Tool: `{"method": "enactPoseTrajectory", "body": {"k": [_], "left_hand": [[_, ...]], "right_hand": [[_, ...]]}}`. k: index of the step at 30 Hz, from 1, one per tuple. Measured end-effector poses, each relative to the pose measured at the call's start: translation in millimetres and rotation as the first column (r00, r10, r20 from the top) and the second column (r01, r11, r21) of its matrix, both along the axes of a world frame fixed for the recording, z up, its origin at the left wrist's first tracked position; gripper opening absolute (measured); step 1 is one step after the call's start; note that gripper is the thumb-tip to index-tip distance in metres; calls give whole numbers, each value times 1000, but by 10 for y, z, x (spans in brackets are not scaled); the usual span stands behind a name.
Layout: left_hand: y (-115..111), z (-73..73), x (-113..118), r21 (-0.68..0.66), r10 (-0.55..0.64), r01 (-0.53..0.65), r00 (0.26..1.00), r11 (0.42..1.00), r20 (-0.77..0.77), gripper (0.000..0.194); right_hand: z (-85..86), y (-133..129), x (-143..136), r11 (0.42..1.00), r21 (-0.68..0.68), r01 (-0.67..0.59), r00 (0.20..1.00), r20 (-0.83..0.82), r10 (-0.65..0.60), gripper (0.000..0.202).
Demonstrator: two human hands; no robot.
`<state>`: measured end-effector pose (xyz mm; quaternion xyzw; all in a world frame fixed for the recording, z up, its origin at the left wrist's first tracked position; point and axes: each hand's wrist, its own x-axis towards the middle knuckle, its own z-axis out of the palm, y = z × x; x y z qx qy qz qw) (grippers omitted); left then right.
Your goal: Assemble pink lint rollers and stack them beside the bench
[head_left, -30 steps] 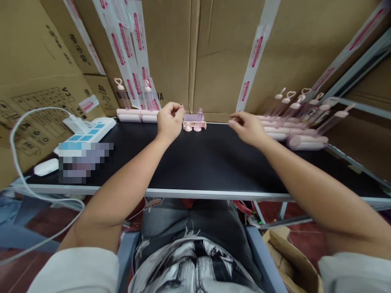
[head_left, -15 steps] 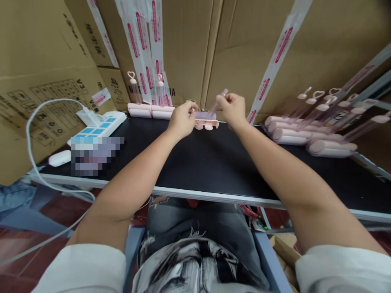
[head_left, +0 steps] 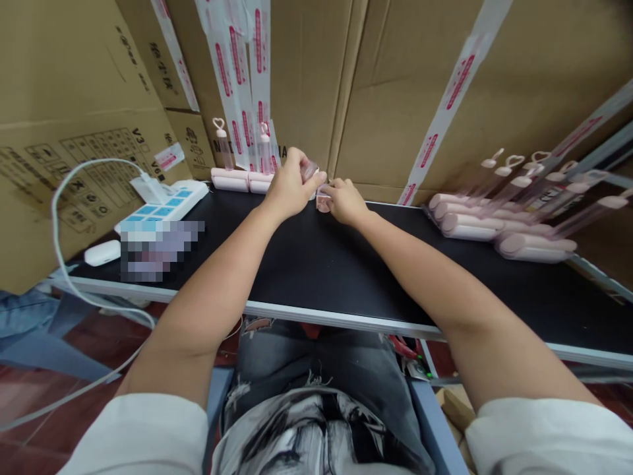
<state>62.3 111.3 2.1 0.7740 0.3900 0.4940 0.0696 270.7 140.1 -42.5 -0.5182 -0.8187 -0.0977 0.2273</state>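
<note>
My left hand (head_left: 291,188) is closed, thumb and fingers pinching a small clear, pinkish tube-like piece (head_left: 310,171), mostly covered by the fingers. Right beside it, the curled fingers of my right hand (head_left: 349,200) grip a pink plastic part (head_left: 324,202) low at the back of the table. Much of that part is hidden, and I cannot tell whether the two pieces touch. To the left of my hands stand pink cylinder pieces (head_left: 230,179) lying end to end, with clear tubes topped by pink loops (head_left: 222,142) rising behind them.
Several more pink cylinders (head_left: 472,225) with clear tubes lie at the right of the black table (head_left: 336,270). A white power strip (head_left: 163,210) with a plugged-in cable and a white case (head_left: 102,253) are at the left. Taped cardboard (head_left: 390,79) walls the back.
My right hand has come down and left from holding a clear tube raised, and now grips the pink part. My left hand has lifted slightly, a clear piece now in its fingers.
</note>
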Motion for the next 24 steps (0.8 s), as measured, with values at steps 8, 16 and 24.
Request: {"method": "enactPoseTrajectory", "body": {"k": [8, 16, 24], "left_hand": [[-27, -16, -26, -186, -142, 117, 981, 976, -129, 20], [-291, -46, 201, -219, -342, 291, 905, 931, -252, 31], [-510, 13, 276, -231, -364, 293, 847, 928, -387, 38]], "right_hand": [[96, -16, 135, 998, 21, 59, 950, -310, -50, 12], [187, -883, 329, 967, 14, -253, 463, -876, 134, 25], [151, -1249, 377, 844, -219, -489, 372, -928, -25, 65]]}}
